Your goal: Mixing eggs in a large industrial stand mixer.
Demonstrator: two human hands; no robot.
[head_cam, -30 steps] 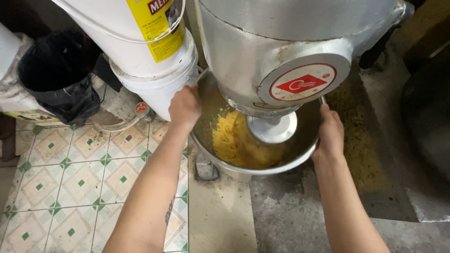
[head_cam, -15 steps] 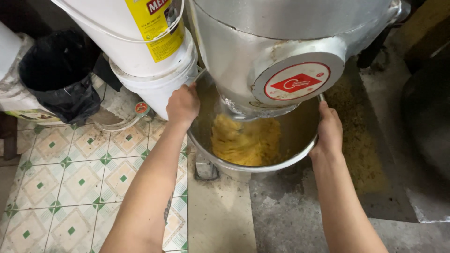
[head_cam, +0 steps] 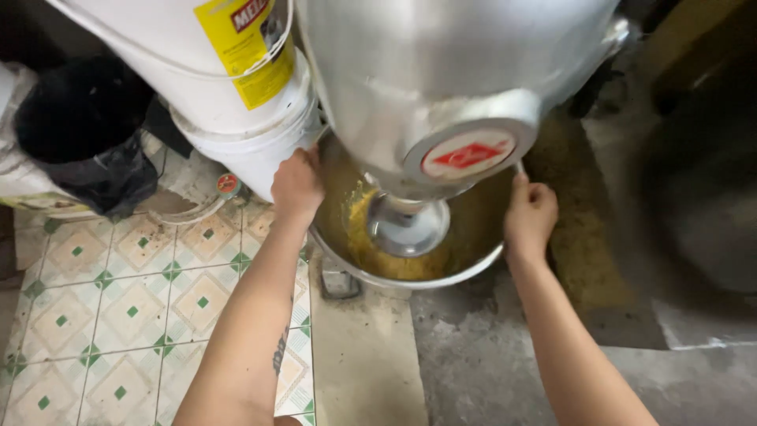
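Your left hand [head_cam: 296,186] grips the left rim of the metal mixing bowl [head_cam: 410,278], fingers curled over the edge. Your right hand [head_cam: 530,214] is closed on the bowl's right rim, just under the mixer head [head_cam: 441,87]. The bowl sits between both hands, beneath the grey mixer, holding yellow crumbly dough [head_cam: 364,237] around the round metal attachment [head_cam: 407,225]. White stacked buckets [head_cam: 236,110] stand just left of your left hand, above the patterned tile floor [head_cam: 118,300]. A black bag [head_cam: 87,142] lies at far left.
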